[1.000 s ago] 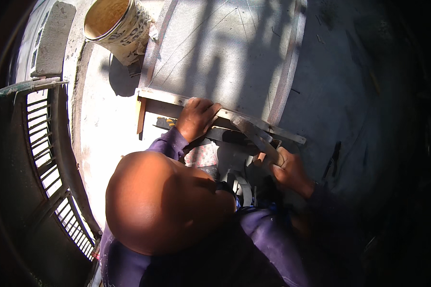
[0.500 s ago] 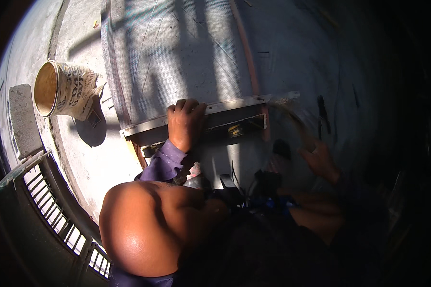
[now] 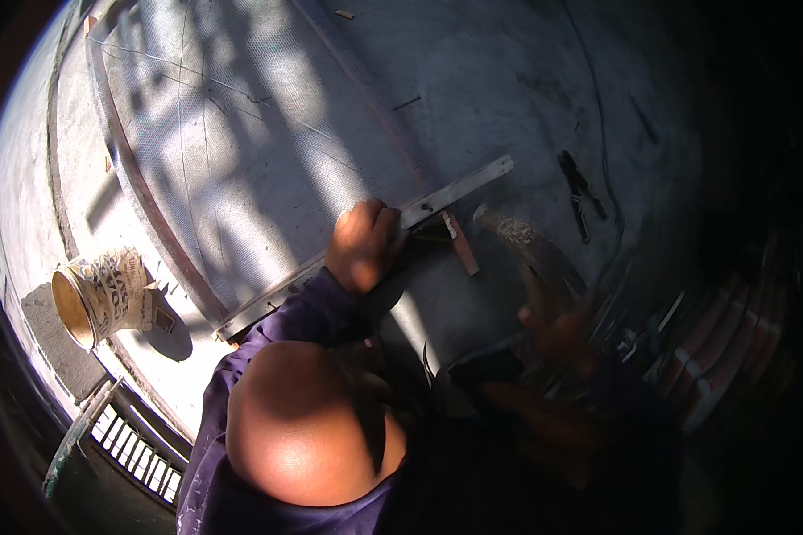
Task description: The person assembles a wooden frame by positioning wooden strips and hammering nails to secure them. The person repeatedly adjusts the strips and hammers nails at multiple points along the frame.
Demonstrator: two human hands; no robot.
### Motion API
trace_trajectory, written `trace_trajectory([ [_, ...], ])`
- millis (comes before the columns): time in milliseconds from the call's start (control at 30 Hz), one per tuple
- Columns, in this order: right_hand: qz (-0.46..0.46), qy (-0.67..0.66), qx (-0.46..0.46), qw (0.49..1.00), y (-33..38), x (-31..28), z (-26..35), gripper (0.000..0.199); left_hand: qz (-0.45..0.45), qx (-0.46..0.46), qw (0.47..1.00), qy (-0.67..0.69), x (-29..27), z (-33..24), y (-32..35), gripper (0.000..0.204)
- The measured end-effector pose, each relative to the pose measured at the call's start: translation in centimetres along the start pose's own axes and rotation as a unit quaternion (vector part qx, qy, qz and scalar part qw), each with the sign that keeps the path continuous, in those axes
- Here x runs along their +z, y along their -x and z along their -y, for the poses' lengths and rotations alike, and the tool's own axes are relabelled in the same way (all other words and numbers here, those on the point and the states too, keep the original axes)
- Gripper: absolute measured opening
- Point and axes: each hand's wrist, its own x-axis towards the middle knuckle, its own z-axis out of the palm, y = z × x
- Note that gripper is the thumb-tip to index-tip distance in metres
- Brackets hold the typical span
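Near the middle of the frame, the left hand [image 3: 363,245] is clenching a pale wooden strip [image 3: 464,192], its fingers curling over the far edge. The strip is running on a slant from the lower left of the mesh panel [image 3: 241,116] up to the right, its bare end jutting out past the panel's side. Right of the centre, the right hand [image 3: 558,334] is grasping a hammer-like tool [image 3: 544,259]; hand and handle are blurring into shade, so the exact finger placement is not showing clearly. The tool's pale, rough end is pointing to the upper left, near a short reddish wooden piece [image 3: 462,250] that is sticking out below the strip; whether the two are touching is hard to tell.

The mesh panel is spreading across the upper left of the frame, with bands of shadow falling over it. A nail [image 3: 408,102] is lying beside its right edge. Dark pliers [image 3: 583,192] are lying on the floor [image 3: 509,80] in the upper right, and a thin cable [image 3: 598,116] is winding past them. At the left, a bucket [image 3: 71,308] is sitting beside a concrete block [image 3: 45,312].
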Motion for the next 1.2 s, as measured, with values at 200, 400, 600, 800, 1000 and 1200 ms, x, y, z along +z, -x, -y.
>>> trace_trajectory([
  [200,0.021,0.059,-0.125,0.99,-1.4,3.3,-1.2,0.048,0.027,-0.024,0.998,-0.043,0.8,0.2,0.9,0.031],
  [400,0.07,0.051,0.029,0.996,-3.5,3.7,1.9,0.045,0.021,-0.008,0.999,-0.025,0.3,0.1,0.7,0.031],
  [600,0.041,-0.087,-0.267,0.959,-2.3,2.5,2.0,0.025,0.005,0.002,1.0,-0.02,0.5,0.1,1.0,0.037],
  [800,-0.012,0.081,-0.163,0.983,-3.1,4.4,-0.2,0.025,0.019,0.015,0.999,-0.025,0.5,0.0,1.0,0.044],
  [1000,-0.036,-0.034,-0.344,0.938,-3.1,2.6,-1.4,0.046,0.027,0.014,0.999,-0.038,0.5,0.2,1.2,0.047],
  [1200,0.033,0.102,-0.088,0.99,-3.7,3.1,0.8,0.033,0.038,0.013,0.999,-0.032,0.5,0.3,1.1,0.041],
])
